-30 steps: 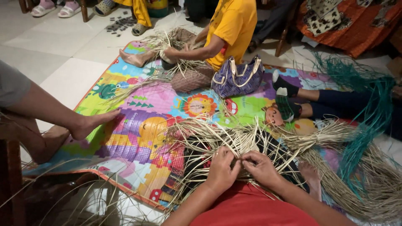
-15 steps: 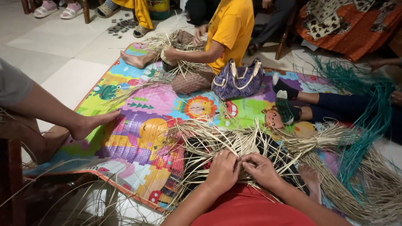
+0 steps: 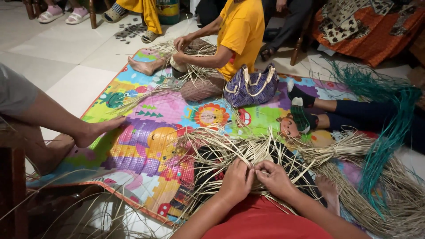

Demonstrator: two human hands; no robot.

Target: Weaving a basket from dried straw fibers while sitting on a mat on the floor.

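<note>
My left hand (image 3: 237,180) and my right hand (image 3: 275,178) meet over a piece of woven straw (image 3: 248,152) that rests on my lap. Both hands pinch pale dried strips at the weave's near edge, fingertips touching each other. Loose strip ends fan out from the weave toward the colourful play mat (image 3: 150,146). My red garment (image 3: 261,221) fills the bottom of the view.
A person in a yellow shirt (image 3: 241,31) sits across the mat handling straw, a purple woven bag (image 3: 252,86) beside them. Another person's bare foot (image 3: 95,130) rests on the mat's left edge. Teal strips (image 3: 389,128) and tied straw bundles (image 3: 349,148) lie right.
My hands have stayed on the weave, with the fingers shifting slightly closer together. The view has tilted a little.
</note>
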